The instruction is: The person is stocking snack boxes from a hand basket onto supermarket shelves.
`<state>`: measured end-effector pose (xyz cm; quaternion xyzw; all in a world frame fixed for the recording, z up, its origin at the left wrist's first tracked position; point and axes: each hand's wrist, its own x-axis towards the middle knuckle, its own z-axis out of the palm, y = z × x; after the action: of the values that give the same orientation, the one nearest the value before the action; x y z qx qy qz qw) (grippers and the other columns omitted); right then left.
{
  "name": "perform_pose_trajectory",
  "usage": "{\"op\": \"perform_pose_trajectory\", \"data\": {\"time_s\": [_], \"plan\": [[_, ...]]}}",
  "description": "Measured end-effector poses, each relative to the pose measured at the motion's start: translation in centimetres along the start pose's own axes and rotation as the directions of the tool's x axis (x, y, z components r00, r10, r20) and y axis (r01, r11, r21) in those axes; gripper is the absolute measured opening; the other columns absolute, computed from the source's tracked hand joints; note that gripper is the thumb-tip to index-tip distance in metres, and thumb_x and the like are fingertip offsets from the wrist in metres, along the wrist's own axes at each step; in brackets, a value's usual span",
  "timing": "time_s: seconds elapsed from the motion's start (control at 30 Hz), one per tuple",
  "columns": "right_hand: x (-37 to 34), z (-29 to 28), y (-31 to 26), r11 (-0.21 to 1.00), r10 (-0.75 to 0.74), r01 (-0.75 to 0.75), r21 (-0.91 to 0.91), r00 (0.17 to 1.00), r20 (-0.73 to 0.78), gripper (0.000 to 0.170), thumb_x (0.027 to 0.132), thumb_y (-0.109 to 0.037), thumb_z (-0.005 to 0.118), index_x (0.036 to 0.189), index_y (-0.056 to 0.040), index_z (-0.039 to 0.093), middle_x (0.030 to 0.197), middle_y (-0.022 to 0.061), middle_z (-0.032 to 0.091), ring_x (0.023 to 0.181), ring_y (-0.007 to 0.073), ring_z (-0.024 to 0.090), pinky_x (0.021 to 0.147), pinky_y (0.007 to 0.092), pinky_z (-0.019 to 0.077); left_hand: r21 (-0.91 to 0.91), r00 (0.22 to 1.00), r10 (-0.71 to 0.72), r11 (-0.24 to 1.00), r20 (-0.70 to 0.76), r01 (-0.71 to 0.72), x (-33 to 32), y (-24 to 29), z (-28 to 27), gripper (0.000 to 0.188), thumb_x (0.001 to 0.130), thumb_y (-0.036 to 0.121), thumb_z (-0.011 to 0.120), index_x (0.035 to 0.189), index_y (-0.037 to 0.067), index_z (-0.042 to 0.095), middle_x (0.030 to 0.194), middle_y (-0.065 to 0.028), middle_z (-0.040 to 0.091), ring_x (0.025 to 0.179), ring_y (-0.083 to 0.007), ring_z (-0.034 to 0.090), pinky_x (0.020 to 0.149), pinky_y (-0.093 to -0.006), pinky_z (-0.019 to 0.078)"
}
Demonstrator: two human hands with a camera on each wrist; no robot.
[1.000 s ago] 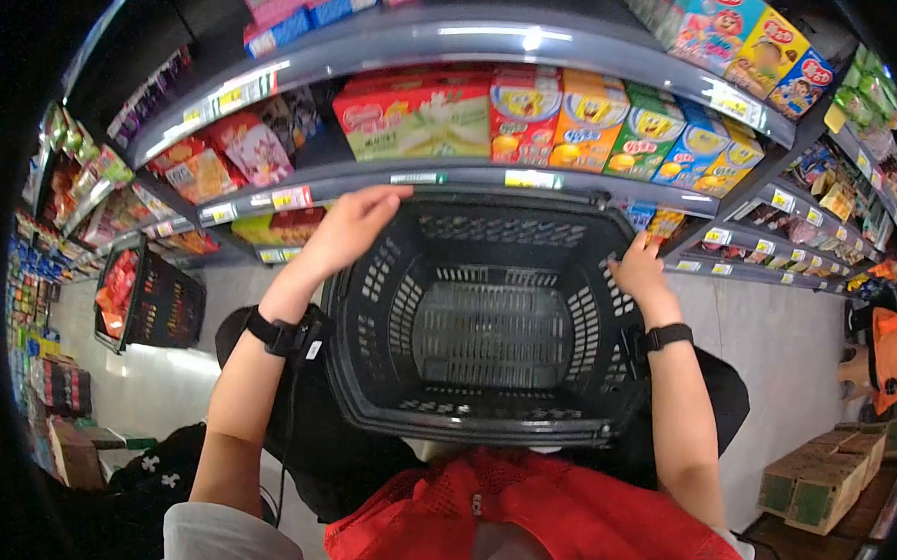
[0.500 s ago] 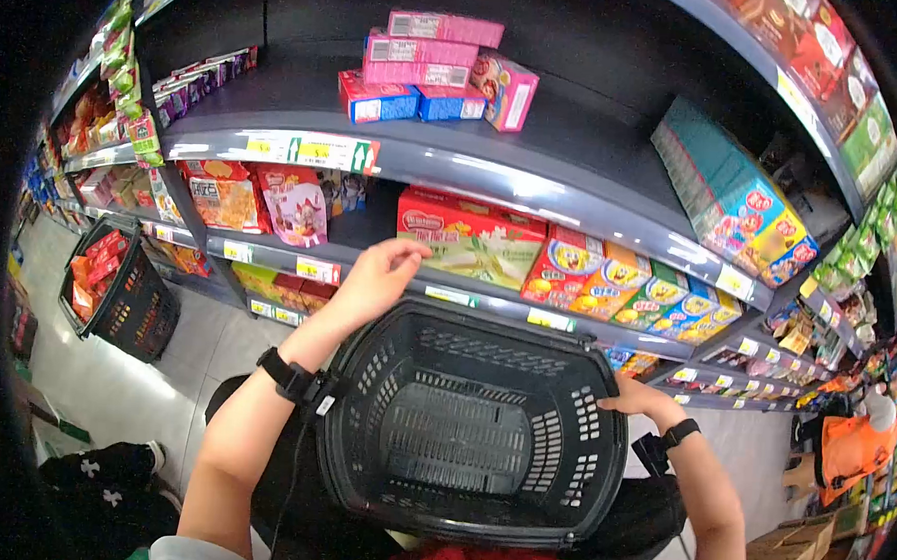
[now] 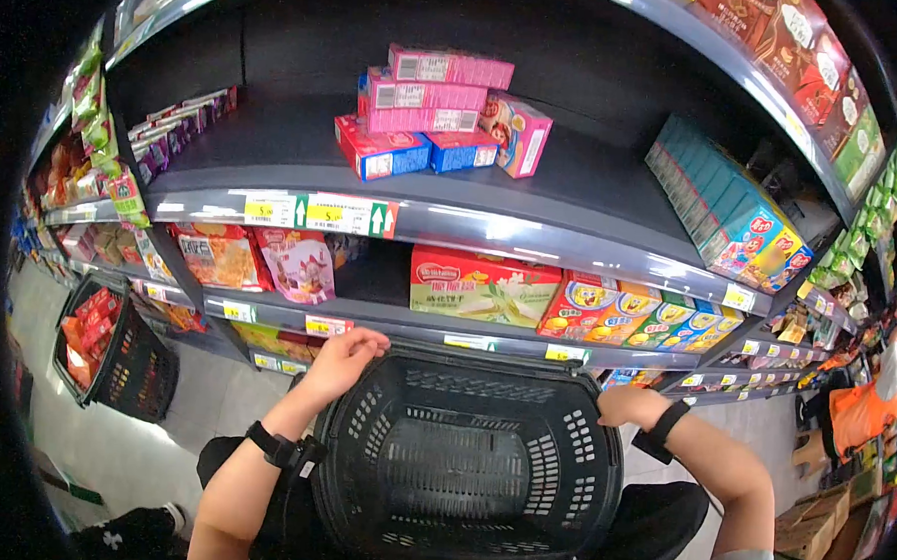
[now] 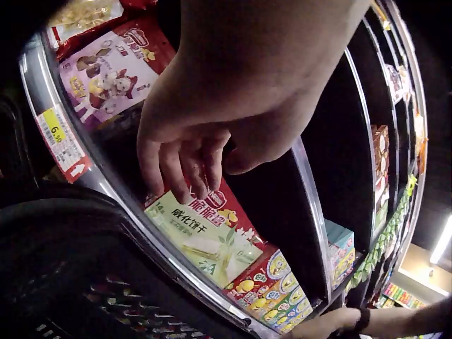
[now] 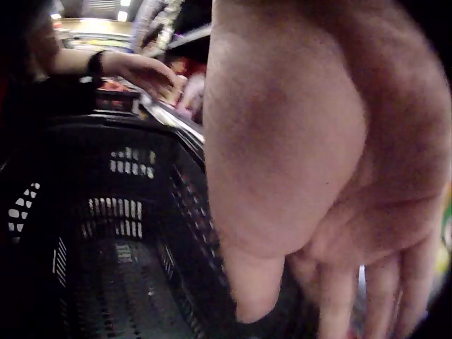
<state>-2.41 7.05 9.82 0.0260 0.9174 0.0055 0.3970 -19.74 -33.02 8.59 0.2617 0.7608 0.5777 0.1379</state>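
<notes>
The black basket (image 3: 451, 455) sits in front of me, its mouth facing up, with my dark-clad legs at its left and right sides. My left hand (image 3: 340, 365) is over the far left corner of the basket. Its fingers are loosely bent and spread a little apart, with nothing in them; I cannot tell whether it touches the rim. My right hand (image 3: 633, 406) is at the far right corner of the basket, fingers and thumb pointing down, fairly straight and apart. It carries nothing, and I cannot tell how firmly it rests on the rim.

Just beyond the basket runs a lower shelf (image 3: 387, 315). On it, straight past the basket's far side, lies a red and green box (image 3: 483, 290), with a row of yellow-character boxes (image 3: 632, 313) to its right, and a pink pouch (image 3: 299, 265) beyond the basket's far left corner. On the upper shelf (image 3: 592, 201), farther from the basket, are stacked pink and blue boxes (image 3: 436, 109), and teal boxes (image 3: 717, 197) off to the right. To the left of the basket, well apart on the floor (image 3: 198, 394), stands a second basket (image 3: 136, 376) holding red packets (image 3: 91, 336).
</notes>
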Motion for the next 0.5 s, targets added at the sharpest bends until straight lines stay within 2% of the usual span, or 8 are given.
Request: {"op": "perform_pose_trajectory", "data": {"time_s": [0.07,0.13,0.2,0.27,0.33,0.43,0.47,0.5], "plan": [[-3.0,-4.0,-6.3,0.97,-0.108,0.053,-0.237,0.968,-0.227,0.031,0.08,-0.029,0.053,0.086,0.0004,0.062,0.082,0.0204,0.061,0.077,0.0348,0.06,0.068,0.0421,0.0466,-0.068,0.996,-0.052,0.996,0.075,0.057,0.2,-1.2,-0.6,0.019,0.088,0.009,0.045,0.099,-0.002,0.056,0.092,-0.0064,0.061,0.086,-0.0124,0.057,0.079,-0.0252,0.0432],[-6.3,-10.9,-12.3,0.982,-0.152,0.187,0.006,0.814,-0.561,0.026,0.081,-0.025,0.05,0.073,-0.0019,0.06,0.07,0.0197,0.059,0.072,0.0356,0.059,0.066,0.046,0.0476,-0.057,0.993,-0.081,0.995,0.09,0.087,0.0,0.5,-1.3,0.02,0.089,0.009,0.043,0.099,-0.002,0.056,0.094,-0.0059,0.061,0.088,-0.0123,0.056,0.08,-0.0246,0.0425],[-5.8,-16.4,-13.8,0.964,-0.068,0.266,0.007,0.269,-0.961,0.021,0.078,-0.02,0.051,0.07,-0.002,0.058,0.064,0.0202,0.056,0.06,0.0361,0.057,0.057,0.0473,0.0457,-0.141,0.991,-0.108,0.983,0.084,0.119,0.0,1.4,-1.6,0.021,0.09,0.011,0.043,0.1,-0.002,0.056,0.096,-0.0055,0.06,0.09,-0.0121,0.055,0.08,-0.0241,0.0421],[-4.7,-22.6,-13.8,0.968,-0.031,0.239,-0.069,-0.16,-0.987,0.019,0.073,-0.015,0.057,0.085,-0.0007,0.055,0.09,0.0185,0.058,0.088,0.0309,0.057,0.073,0.0413,0.0464,-0.174,0.991,-0.088,0.979,0.096,0.104,0.0,1.5,-1.8,0.023,0.091,0.014,0.04,0.104,0.001,0.054,0.1,-0.0047,0.059,0.093,-0.0123,0.055,0.078,-0.0249,0.0433],[-2.9,-26.7,-14.1,0.993,0.039,-0.087,0.08,-0.4,-0.916,0.03,0.073,-0.016,0.06,0.096,0.0023,0.055,0.096,0.0192,0.057,0.095,0.0323,0.055,0.081,0.0357,0.0446,-0.218,0.993,-0.079,0.971,0.085,0.096,-0.4,2.6,-1.7,0.022,0.091,0.013,0.04,0.104,0.001,0.054,0.1,-0.0047,0.059,0.093,-0.0123,0.055,0.079,-0.0253,0.0434],[1.1,-30.0,-12.8,0.937,0.346,0.096,0.335,-0.154,-0.925,0.035,0.074,-0.025,0.062,0.097,0.0007,0.055,0.096,0.0181,0.058,0.093,0.0338,0.056,0.083,0.0405,0.0457,-0.218,0.994,-0.068,0.972,0.09,0.087,-1.0,2.9,-1.8,0.022,0.092,0.014,0.04,0.103,0.002,0.054,0.1,-0.0049,0.059,0.094,-0.0124,0.055,0.079,-0.0257,0.0435],[1.0,-30.9,-12.3,0.94,0.34,0.102,0.327,-0.162,-0.926,0.035,0.074,-0.025,0.062,0.097,0.0007,0.055,0.096,0.0181,0.058,0.093,0.0338,0.056,0.083,0.0405,0.0457,-0.216,0.995,-0.061,0.973,0.08,0.077,-1.3,3.0,-1.9,0.022,0.092,0.014,0.04,0.103,0.002,0.054,0.1,-0.0049,0.059,0.094,-0.0124,0.055,0.079,-0.0257,0.0435],[0.1,-31.5,-11.9,0.879,0.462,0.086,0.47,0.093,-0.882,0.035,0.076,-0.026,0.06,0.098,0.0009,0.054,0.093,0.019,0.058,0.089,0.0337,0.057,0.08,0.0405,0.0475,-0.237,0.995,-0.072,0.968,0.075,0.088,-1.6,3.2,-2.0,0.022,0.091,0.014,0.041,0.103,0.002,0.055,0.1,-0.0045,0.059,0.092,-0.012,0.055,0.079,-0.0247,0.0428]]}}
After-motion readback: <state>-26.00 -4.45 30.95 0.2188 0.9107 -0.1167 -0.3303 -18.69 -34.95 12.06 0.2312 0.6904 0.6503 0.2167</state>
